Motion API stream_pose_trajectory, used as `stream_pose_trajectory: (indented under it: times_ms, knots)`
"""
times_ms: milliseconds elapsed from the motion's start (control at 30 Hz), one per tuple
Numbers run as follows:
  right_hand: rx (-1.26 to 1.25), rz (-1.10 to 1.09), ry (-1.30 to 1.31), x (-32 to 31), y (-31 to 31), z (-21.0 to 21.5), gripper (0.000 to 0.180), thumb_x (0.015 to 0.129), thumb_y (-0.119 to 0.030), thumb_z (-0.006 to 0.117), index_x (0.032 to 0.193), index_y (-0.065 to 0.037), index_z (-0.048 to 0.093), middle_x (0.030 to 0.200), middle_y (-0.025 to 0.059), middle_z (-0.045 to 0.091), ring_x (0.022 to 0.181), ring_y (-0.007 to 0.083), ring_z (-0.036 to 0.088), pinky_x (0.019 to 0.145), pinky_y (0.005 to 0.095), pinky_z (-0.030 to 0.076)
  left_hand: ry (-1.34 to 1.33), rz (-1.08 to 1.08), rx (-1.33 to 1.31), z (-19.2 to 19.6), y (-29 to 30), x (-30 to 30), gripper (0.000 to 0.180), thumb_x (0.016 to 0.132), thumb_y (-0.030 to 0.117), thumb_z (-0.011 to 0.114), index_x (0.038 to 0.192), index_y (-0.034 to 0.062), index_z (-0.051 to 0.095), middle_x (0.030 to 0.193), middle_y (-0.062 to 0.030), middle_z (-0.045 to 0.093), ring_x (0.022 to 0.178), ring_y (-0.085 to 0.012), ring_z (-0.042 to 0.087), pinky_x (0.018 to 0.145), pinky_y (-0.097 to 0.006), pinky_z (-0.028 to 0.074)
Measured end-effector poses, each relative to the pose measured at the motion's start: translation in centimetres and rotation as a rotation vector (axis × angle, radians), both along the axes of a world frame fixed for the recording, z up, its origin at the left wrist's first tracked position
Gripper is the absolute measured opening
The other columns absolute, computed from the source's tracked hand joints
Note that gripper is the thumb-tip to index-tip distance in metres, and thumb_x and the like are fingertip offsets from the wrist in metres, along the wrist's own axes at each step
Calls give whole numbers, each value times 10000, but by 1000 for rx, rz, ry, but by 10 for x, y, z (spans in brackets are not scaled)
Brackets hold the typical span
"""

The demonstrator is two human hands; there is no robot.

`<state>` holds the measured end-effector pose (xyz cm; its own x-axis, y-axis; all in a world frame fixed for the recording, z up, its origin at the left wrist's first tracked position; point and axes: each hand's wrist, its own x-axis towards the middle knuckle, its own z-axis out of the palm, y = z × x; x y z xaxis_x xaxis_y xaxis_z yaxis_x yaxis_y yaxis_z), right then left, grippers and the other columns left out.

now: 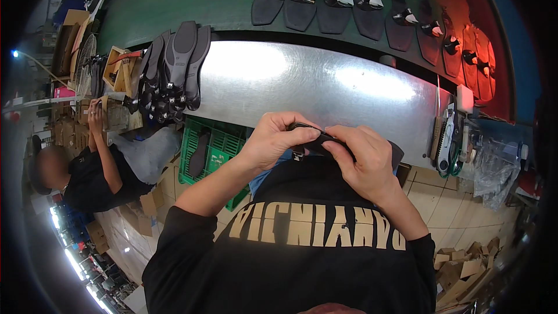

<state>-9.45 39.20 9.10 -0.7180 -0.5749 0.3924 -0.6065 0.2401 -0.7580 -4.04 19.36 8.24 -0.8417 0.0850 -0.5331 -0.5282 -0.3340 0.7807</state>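
Note:
Both my hands are on a black sandal [396, 152] held in front of my chest, at the near edge of the metal worktable. My left hand [273, 139] pinches the strap end with thumb and forefinger. Close beside it, my right hand [363, 154] grips the sandal with thumb and bent fingers, thumb tips nearly meeting. A small shiny buckle [298, 154] hangs below my left fingers. My hands cover most of the sandal's middle; its dark flat end sticks out past my right hand.
Beyond the metal worktable [302, 81], a green conveyor belt [192, 6] carries several black sandals [334, 9] toward a red-lit end. Stacked soles [183, 58] lie left, above a green crate [197, 154]. A utility knife [446, 134] hangs right, near a plastic bag [497, 168]. A co-worker [110, 163] sits left.

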Motion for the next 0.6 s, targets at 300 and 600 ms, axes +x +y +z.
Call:
stream_pose_trajectory:
  times_ms: [300,600]
  knots:
    - [20,39,-497,-9,4,-3,127,763,-76,713,866,-35,651,753,101,646,685,272,624,631,352,484,110,2,-147,-3,15,-5,66,839,67,670,873,14,648,780,-39,644,620,-67,580,545,-186,475]
    - [191,-669,269,-72,112,-41,353,821,-83,643,1166,-21,603,1171,176,590,1072,356,560,923,418,440,-6,475,141,-38,-23,-20,291,887,166,607,1109,-21,597,1044,-128,638,914,-227,648,680,-283,593]
